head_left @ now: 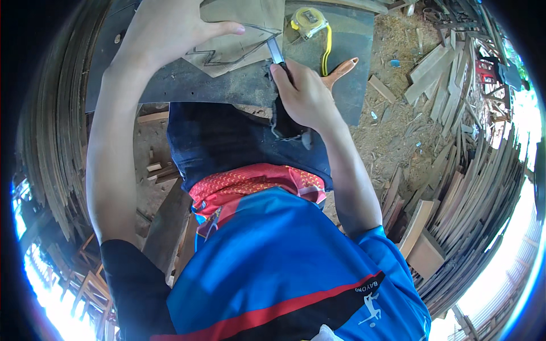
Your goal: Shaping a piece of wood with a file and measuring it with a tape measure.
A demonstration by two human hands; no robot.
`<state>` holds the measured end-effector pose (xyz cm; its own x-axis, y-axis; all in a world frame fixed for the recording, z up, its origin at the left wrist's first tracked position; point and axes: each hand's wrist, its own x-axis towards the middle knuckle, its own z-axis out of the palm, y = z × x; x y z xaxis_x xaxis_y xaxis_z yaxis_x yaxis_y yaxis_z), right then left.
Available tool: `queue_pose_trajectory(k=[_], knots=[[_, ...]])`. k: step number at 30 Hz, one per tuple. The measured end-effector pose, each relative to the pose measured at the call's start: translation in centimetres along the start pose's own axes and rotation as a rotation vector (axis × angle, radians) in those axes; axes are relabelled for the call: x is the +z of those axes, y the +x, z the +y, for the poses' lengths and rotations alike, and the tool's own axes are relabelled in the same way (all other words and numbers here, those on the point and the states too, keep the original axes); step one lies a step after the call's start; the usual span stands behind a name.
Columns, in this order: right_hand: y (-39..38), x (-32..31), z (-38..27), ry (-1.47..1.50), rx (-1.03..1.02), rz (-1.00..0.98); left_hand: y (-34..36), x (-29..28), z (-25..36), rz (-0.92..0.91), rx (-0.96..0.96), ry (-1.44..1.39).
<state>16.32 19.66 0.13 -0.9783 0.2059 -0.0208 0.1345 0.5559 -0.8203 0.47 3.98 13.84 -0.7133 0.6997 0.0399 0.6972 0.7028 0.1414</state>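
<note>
A tan sheet (233, 58), perhaps card or thin board, lies on the dark work surface at the top, with a jagged outline drawn on it in dark lines. My left hand (176, 25) rests over the sheet's left part, thumb stretched out across it; the other fingers are mostly cut off by the upper edge. In my closed right hand (304, 94) is a utility knife (276, 51), its silver front end pointing at the drawn line near the sheet's right edge. My fingers cover much of its handle.
Right of the sheet sits a yellow tape measure (309, 23) with its tape partly out. A tapering brown wooden piece (342, 69) lies beyond my right hand. The dark tabletop (355, 102) ends near my lap. Stacked wooden strips (472, 210) and scrap boards (435, 68) surround me.
</note>
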Motion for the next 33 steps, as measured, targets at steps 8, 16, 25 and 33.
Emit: queue_pose_trajectory(k=[8, 16, 25, 33], knots=[[-0.6, 1.5, 0.7, 0.101, -0.049, 0.04, -0.1, -0.1, 2.1, -0.064, -0.104, -0.071], [-1.3, 1.9, 2.5, -0.186, -0.514, 0.27, -0.9, 1.1, 0.0, -0.108, 0.083, -0.049], [-5.0, 2.3, -0.7, 0.297, 0.192, -0.04, -1.7, 2.7, -1.6, 0.143, 0.537, -1.05], [-7.6, 3.7, 0.9, 0.372, -0.061, 0.122, -1.0, 0.5, 0.9, -0.073, 0.045, 0.077]])
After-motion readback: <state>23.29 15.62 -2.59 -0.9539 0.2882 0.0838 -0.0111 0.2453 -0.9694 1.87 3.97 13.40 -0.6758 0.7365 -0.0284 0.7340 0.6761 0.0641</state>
